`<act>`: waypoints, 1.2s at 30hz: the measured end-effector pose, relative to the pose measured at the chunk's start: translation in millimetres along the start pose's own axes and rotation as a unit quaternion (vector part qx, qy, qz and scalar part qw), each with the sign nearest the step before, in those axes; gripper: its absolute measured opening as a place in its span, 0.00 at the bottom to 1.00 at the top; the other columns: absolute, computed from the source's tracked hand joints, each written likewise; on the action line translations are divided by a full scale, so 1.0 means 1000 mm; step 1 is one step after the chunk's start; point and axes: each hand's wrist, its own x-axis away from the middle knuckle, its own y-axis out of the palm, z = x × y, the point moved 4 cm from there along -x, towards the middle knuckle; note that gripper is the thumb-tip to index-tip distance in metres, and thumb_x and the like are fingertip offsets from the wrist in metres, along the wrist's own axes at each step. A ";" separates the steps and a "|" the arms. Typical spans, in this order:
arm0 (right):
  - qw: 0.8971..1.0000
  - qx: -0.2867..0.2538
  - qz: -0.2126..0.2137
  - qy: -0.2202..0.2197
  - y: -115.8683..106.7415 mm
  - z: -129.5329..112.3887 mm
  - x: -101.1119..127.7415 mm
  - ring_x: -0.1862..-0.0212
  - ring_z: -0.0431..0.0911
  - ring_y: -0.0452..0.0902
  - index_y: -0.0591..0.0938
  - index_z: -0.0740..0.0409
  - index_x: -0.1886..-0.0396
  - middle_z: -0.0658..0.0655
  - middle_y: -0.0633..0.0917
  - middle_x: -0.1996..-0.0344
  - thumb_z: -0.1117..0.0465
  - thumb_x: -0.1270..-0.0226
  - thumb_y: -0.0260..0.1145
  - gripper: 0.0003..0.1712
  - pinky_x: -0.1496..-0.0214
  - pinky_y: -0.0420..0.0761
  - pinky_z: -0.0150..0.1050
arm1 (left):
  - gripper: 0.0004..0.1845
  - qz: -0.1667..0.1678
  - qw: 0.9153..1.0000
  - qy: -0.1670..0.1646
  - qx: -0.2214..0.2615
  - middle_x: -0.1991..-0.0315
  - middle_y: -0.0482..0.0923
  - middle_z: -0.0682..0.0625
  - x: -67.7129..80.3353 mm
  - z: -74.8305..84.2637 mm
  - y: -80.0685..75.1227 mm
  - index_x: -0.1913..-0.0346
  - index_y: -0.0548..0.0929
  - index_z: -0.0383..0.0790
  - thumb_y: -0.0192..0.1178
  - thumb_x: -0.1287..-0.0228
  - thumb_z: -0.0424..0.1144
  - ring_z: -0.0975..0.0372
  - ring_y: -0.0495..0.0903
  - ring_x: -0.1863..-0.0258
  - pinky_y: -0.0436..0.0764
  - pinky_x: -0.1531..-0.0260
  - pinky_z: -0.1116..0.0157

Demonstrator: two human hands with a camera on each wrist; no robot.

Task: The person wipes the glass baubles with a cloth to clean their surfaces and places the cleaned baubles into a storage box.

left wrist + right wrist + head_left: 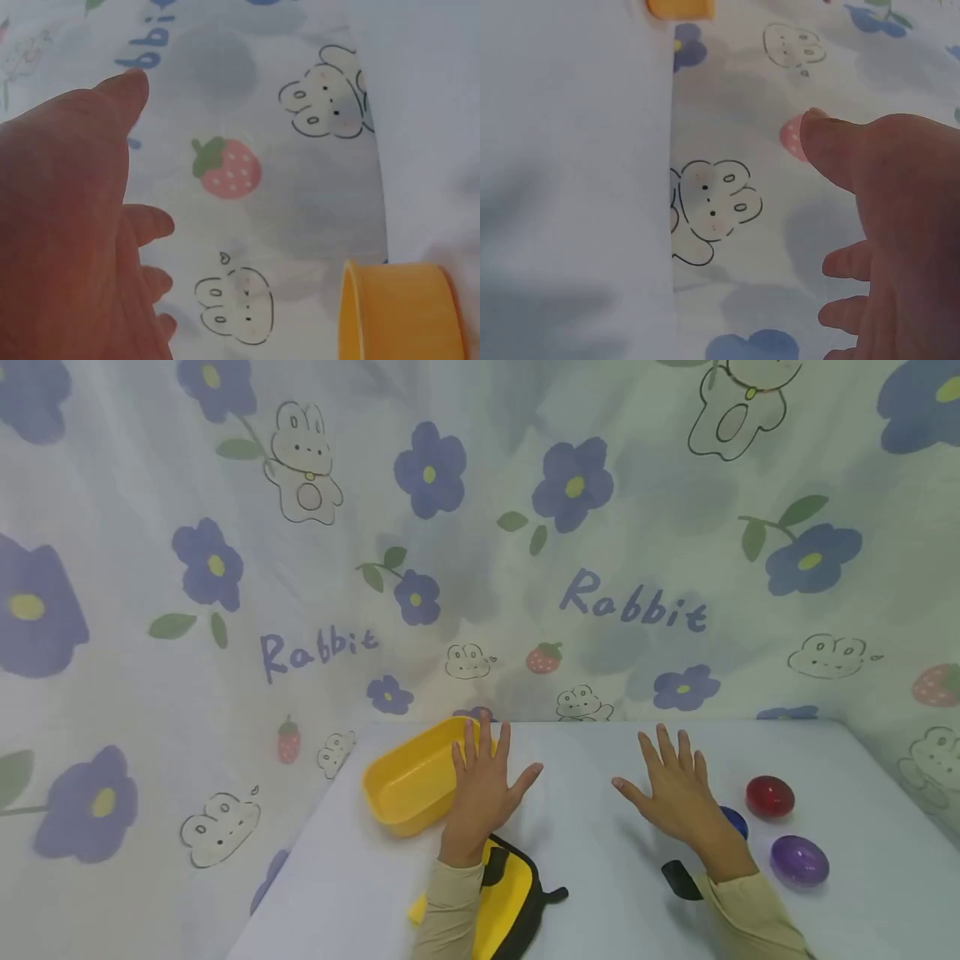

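Note:
Both hands hover flat over a white table [585, 852] with fingers spread and nothing in them. My left hand [483, 785] is beside the right end of a yellow oval tub [408, 781], which also shows in the left wrist view [401, 311]. My right hand [675, 789] is a little left of three plastic eggs: a red egg [769, 797], a purple egg [799, 860] and a blue egg [737, 821] partly hidden behind the wrist. In the wrist views the left hand [75, 225] and the right hand [900, 225] show straight fingers against the printed cloth.
A yellow and black wrist strap [510, 902] sits under my left forearm and a black strap [681, 878] by my right. A curtain [480, 543] printed with flowers, rabbits and strawberries hangs round the table's back and sides.

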 end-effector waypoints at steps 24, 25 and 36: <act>0.927 -0.361 -0.080 -0.056 0.043 -0.064 -0.072 0.21 0.67 0.60 0.59 0.60 0.19 0.67 0.61 0.20 0.50 0.27 0.66 0.45 0.23 0.65 0.62 | 0.43 0.105 0.929 -0.156 0.318 0.17 0.52 0.40 0.063 -0.092 -0.053 0.18 0.56 0.40 0.61 0.28 0.53 0.42 0.51 0.17 0.53 0.21 0.39; 0.924 -0.370 -0.086 -0.048 0.046 -0.067 -0.075 0.21 0.66 0.61 0.59 0.59 0.19 0.67 0.62 0.20 0.50 0.27 0.67 0.45 0.23 0.66 0.62 | 0.44 0.110 0.926 -0.165 0.321 0.17 0.51 0.40 0.065 -0.097 -0.054 0.18 0.55 0.39 0.61 0.28 0.53 0.42 0.50 0.17 0.52 0.20 0.40; 0.904 -0.408 -0.126 0.026 0.094 -0.100 -0.092 0.22 0.61 0.65 0.60 0.52 0.18 0.61 0.65 0.20 0.49 0.35 0.74 0.51 0.26 0.72 0.59 | 0.57 0.097 0.860 -0.317 0.388 0.15 0.37 0.35 0.100 -0.147 -0.037 0.16 0.37 0.41 0.63 0.31 0.59 0.37 0.43 0.17 0.51 0.21 0.38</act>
